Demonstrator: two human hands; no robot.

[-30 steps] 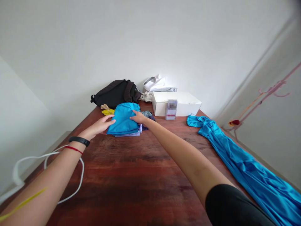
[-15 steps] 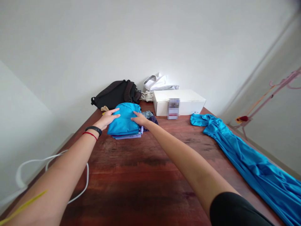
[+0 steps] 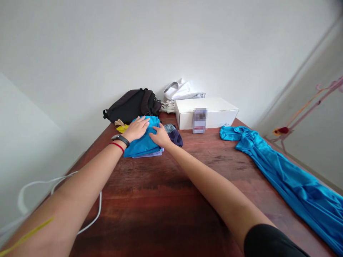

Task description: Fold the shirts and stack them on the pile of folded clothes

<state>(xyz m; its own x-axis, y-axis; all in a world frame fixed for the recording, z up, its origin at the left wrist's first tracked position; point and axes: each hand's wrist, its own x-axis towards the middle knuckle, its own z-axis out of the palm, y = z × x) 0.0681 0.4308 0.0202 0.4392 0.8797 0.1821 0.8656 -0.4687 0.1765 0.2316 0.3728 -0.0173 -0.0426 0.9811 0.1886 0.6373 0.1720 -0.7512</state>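
A folded blue cloth (image 3: 142,144) tops a small stack on the wooden table (image 3: 160,200), with lilac fabric (image 3: 150,154) showing beneath it. My left hand (image 3: 137,129) lies flat on the blue cloth, fingers stretched toward its back edge. At the stack's right side is my right hand (image 3: 160,136), thumb over the cloth and fingers apart, some of them partly hidden behind the edge. A dark patterned cloth (image 3: 174,136) lies just right of the stack. Another blue cloth (image 3: 278,164) stretches loosely along the table's right side.
A black backpack (image 3: 127,106) leans on the wall behind the stack, near a yellow item (image 3: 122,128). A white box (image 3: 214,111) stands at the back, with a small blurred packet (image 3: 199,123) before it. White bags (image 3: 182,91) sit behind. A white cable (image 3: 99,207) loops at left.
My left hand has moved from the stack's left edge onto the top of the blue cloth, to the right and slightly back. My right hand stays at the right side. The yellow item shows more.
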